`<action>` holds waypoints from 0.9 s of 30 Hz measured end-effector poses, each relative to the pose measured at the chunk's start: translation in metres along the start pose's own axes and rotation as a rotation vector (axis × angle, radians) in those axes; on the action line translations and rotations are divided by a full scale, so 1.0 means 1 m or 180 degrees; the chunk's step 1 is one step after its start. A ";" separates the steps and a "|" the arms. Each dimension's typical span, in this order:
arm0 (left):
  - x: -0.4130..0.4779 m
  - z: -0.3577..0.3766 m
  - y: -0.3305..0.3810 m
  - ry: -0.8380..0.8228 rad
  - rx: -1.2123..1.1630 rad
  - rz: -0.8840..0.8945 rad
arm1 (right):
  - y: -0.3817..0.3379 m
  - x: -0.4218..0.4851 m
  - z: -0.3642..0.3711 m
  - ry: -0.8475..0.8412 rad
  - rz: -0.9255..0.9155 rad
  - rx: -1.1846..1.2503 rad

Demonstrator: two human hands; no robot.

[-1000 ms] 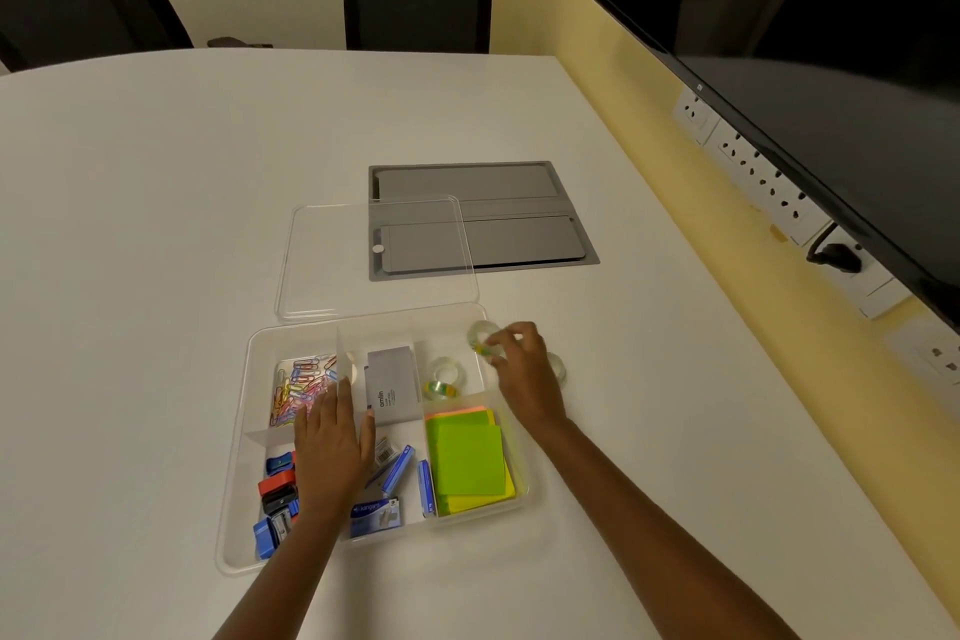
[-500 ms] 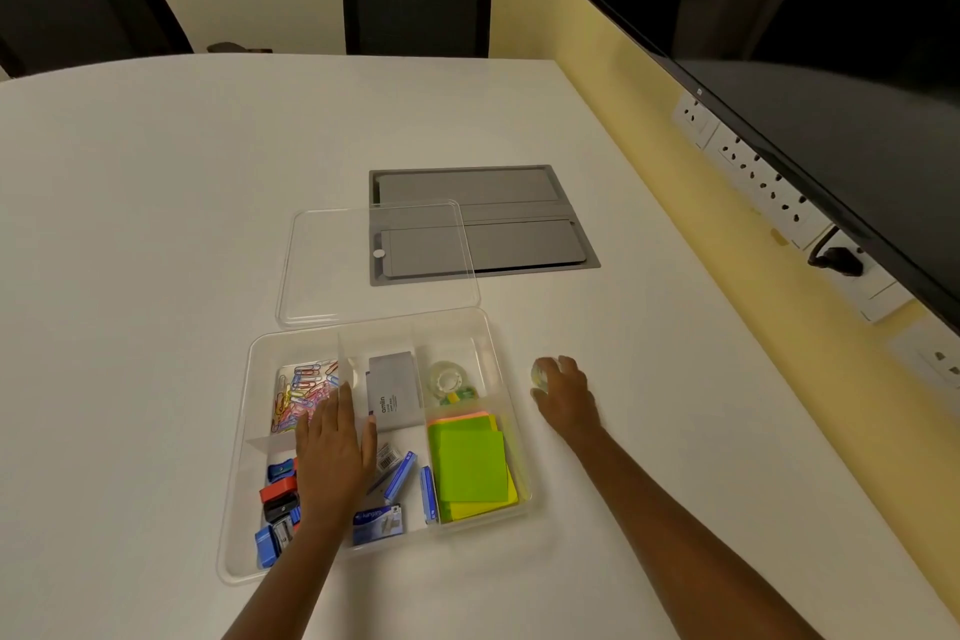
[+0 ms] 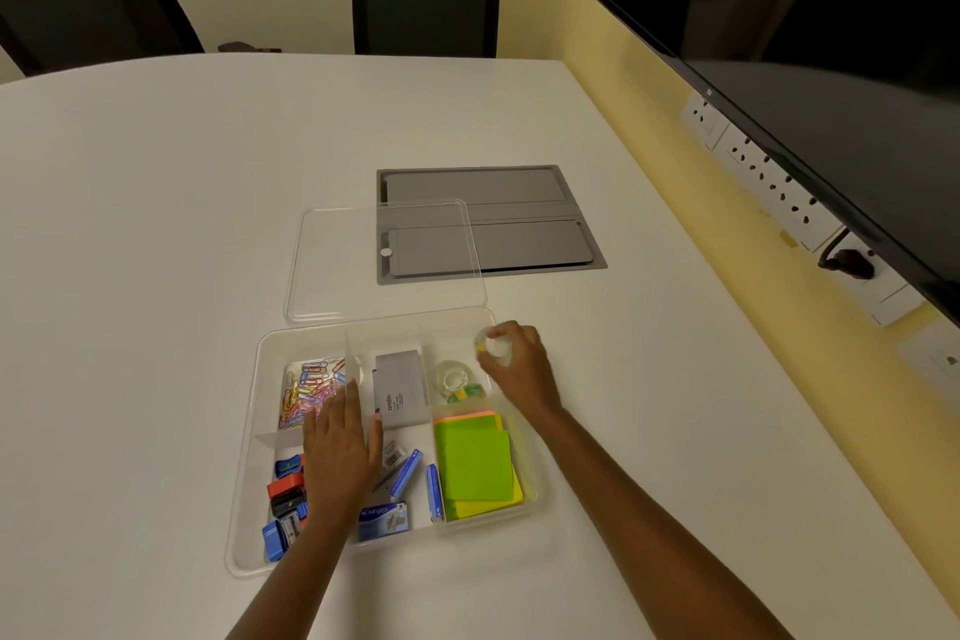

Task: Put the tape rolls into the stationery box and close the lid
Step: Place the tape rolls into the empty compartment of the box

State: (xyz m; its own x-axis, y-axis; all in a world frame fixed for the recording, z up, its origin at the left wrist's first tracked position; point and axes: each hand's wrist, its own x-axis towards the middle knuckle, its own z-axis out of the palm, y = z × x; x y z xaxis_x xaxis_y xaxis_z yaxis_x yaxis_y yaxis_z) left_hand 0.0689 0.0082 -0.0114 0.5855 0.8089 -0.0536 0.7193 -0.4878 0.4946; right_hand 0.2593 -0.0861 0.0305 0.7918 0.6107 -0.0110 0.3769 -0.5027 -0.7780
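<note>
The clear stationery box lies open on the white table, split into compartments. My right hand holds a clear tape roll above the box's far right corner. Another clear tape roll lies in the far right compartment below it. My left hand rests flat, fingers apart, on the middle of the box. The clear lid lies flat on the table just beyond the box.
The box also holds coloured paper clips, a grey card box, green and yellow sticky notes and blue staple boxes. A grey hatch is set in the table. A wall screen and sockets are on the right.
My right hand picked up a tape roll from the table right of the box and carried it left to above the box's far right corner. The left hand stayed still.
</note>
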 end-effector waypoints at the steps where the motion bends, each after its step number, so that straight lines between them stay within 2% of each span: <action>1: 0.000 0.000 0.000 -0.0002 0.0010 0.0004 | -0.004 -0.001 0.004 -0.0102 -0.0133 -0.0062; 5: 0.001 0.000 0.000 -0.0022 0.0006 -0.0001 | -0.009 -0.004 0.018 -0.0540 -0.0427 -0.0479; 9: 0.001 -0.002 0.001 0.0013 0.0089 0.0027 | 0.003 -0.012 0.023 -0.0468 -0.0511 -0.1072; 15: -0.002 -0.003 0.000 -0.0034 -0.0026 0.0018 | 0.030 -0.032 0.018 -0.0652 -0.0457 -0.0964; 21: -0.018 -0.003 -0.001 -0.0084 -0.0022 0.0070 | 0.041 -0.053 0.018 -0.0510 -0.0469 -0.0916; 27: -0.029 -0.001 -0.005 -0.0058 -0.0046 0.0060 | 0.038 -0.054 0.015 -0.0366 -0.0751 -0.1454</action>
State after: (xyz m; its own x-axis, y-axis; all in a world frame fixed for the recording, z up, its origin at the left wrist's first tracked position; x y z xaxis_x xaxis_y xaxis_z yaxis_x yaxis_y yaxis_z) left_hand 0.0483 -0.0126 -0.0113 0.6056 0.7935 -0.0600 0.7028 -0.4980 0.5080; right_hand 0.2235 -0.1286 -0.0078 0.6120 0.7897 0.0426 0.7299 -0.5433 -0.4148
